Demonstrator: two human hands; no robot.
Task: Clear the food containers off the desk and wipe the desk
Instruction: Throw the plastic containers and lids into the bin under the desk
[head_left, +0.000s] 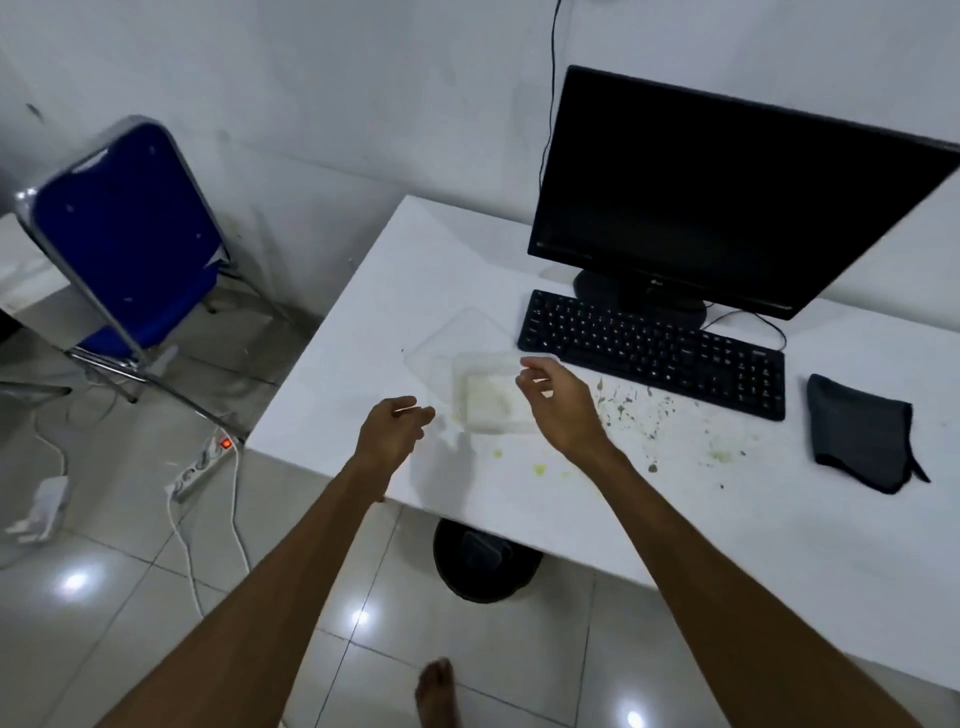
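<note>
A clear plastic food container (488, 395) with pale residue sits on the white desk (519, 509), near its left end. Its clear lid (457, 338) lies flat just behind and to the left. My left hand (392, 431) hovers at the container's left side, fingers loosely curled and holding nothing. My right hand (563, 402) hangs over the container's right edge, fingers apart and empty. A dark folded cloth (857, 434) lies at the right of the desk. Green and dark food stains (639, 415) speckle the desk in front of the keyboard.
A black keyboard (654, 353) and a black monitor (727, 192) stand behind the container. A black bin (485, 564) sits on the tiled floor under the desk's front edge. A blue chair (130, 234), a power strip (200, 465) and cables lie left.
</note>
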